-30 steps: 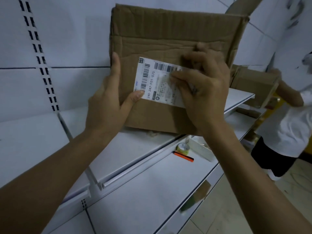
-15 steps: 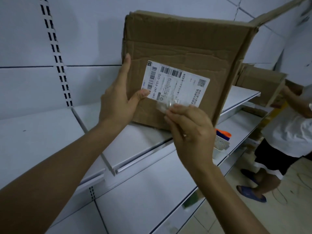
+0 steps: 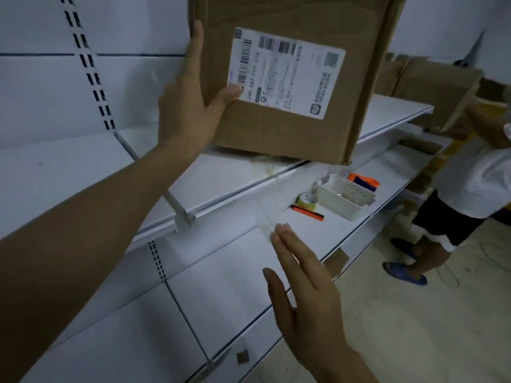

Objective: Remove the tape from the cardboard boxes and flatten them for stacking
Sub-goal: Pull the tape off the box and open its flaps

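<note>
Changed since 0.5 s back — right grip no longer pinching at the lower edge of the label, now dropped to the lower centre of the frame, fingers straight and together, thumb apart, holding nothing. Trailing from those fingertips, a thin clear strip of tape, stretched up toward the bottom edge of the cardboard box; seemingly stuck to the skin rather than pinched, though too faint to say for sure. Box higher in the frame than before, top cut off by the upper edge, bottom just above the upper shelf.

Meaning for the task, as a judgement: 1 strip mostly peeled, far end probably still fixed under the box; a further pull needed to free it, then somewhere to drop it — perhaps the basket at centre right. Flattening not yet begun; box in full shape.

Left grip at upper centre-left, clamped on the box's left edge: thumb pressed on the front face, touching the label's lower-left corner, fingers up along the side. Box just right of the left grip and in contact with it; well above the right grip and apart from it, joined only by the tape.
</note>
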